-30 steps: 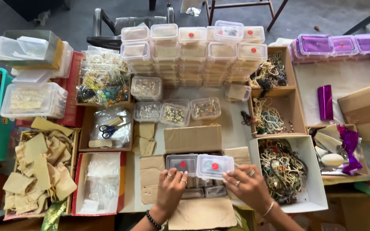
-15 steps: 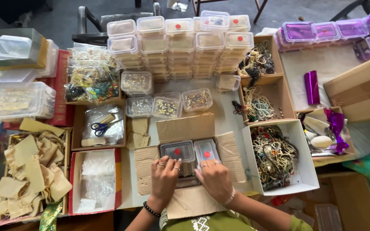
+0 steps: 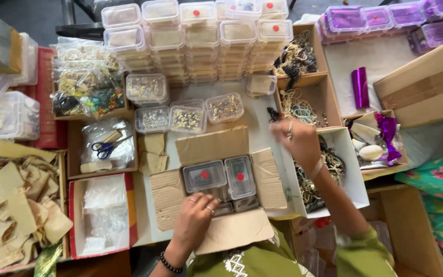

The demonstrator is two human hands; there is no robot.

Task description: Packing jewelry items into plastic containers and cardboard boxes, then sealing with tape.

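Note:
An open cardboard box (image 3: 214, 144) sits in front of me with small clear lidded containers (image 3: 204, 175) inside, two showing red dots on their lids. My left hand (image 3: 197, 215) rests on the near edge of the containers in the box, fingers spread, holding nothing. My right hand (image 3: 296, 139) is raised over the table to the right of the box, near the white box of tangled jewellery (image 3: 356, 179), fingers loosely curled; nothing visible in it.
Stacks of clear lidded boxes (image 3: 201, 36) stand at the back. Three small open tubs of beads (image 3: 188, 117) lie behind the cardboard box. Scissors (image 3: 103, 149) lie in a tray at left, paper pouches (image 3: 16, 200) far left, purple boxes (image 3: 385, 20) back right.
My right hand has lifted off the containers in the cardboard box and moved up and right toward the jewellery boxes. My left hand stays at the box.

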